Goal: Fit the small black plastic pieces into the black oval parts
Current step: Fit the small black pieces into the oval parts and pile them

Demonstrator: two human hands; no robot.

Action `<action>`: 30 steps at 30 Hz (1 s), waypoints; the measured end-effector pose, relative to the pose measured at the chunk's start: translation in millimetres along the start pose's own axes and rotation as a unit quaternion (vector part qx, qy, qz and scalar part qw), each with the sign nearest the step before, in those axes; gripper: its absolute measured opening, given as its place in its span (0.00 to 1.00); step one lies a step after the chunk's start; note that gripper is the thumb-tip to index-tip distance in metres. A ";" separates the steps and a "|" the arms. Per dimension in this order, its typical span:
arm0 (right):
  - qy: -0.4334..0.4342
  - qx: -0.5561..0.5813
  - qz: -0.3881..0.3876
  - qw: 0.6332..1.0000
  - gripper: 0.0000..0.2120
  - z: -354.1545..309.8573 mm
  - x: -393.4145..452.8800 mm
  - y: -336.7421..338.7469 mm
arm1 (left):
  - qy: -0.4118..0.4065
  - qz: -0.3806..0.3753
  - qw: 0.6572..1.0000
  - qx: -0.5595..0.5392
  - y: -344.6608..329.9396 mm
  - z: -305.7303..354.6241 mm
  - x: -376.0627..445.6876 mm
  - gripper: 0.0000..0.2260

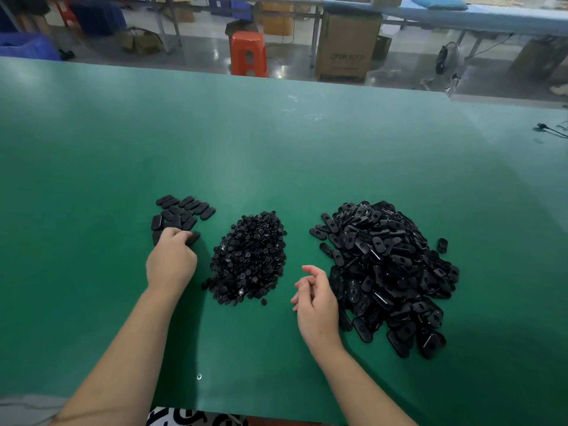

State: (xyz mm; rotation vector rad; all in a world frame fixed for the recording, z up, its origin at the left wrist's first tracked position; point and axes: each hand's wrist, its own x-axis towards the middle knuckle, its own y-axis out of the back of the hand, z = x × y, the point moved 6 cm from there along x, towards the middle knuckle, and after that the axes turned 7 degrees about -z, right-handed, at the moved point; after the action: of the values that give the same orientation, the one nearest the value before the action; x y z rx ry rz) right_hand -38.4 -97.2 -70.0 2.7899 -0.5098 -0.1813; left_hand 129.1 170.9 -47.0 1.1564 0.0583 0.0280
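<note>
Green table mat [276, 155], open room at far side. Small black pieces [249, 259] heaped centre; black oval parts [387, 272] piled right. Finished ovals [184, 210] laid far left, long axes diagonal. Left hand [170, 262] is curled on one oval; right hand [316, 305] is held loose, empty.

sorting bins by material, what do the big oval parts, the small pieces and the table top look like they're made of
Oval parts: likely moulded hard plastic, black, glossy, catching highlights on smooth faces.
Small pieces: probably plastic too, black, small glints; too small to be sure.
Table top: green mat, perhaps rubber or vinyl, soft sheen, matte.
</note>
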 end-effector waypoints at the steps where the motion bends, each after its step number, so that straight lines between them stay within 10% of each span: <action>1: 0.001 0.000 0.000 1.000 0.10 0.3 -0.2 0.0 | -0.005 -0.013 1.000 0.016 -3.2 1.8 -1.2 0.22; 16: -0.005 -0.017 -0.010 1.000 0.08 -2.1 0.4 -0.9 | 0.008 -0.057 0.997 0.058 -9.3 30.8 17.6 0.19; 20: -0.010 -0.013 -0.008 1.000 0.07 -2.7 0.0 -0.8 | -0.087 0.004 0.996 -0.021 -3.6 84.7 10.8 0.17; 26: -0.009 -0.003 0.002 1.000 0.07 -5.0 0.1 0.2 | -0.328 -0.118 0.937 0.036 -41.6 204.7 -29.4 0.17; 30: -0.004 -0.016 -0.001 1.000 0.07 -6.1 1.1 1.1 | -0.347 -0.145 0.920 0.111 -72.7 238.5 -41.1 0.18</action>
State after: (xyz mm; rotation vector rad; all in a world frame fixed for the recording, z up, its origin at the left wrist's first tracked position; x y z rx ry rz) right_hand -36.7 -97.0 -63.9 2.7592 -0.5021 -0.2005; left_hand 102.0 -78.5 -16.5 1.3176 -0.4066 -0.6666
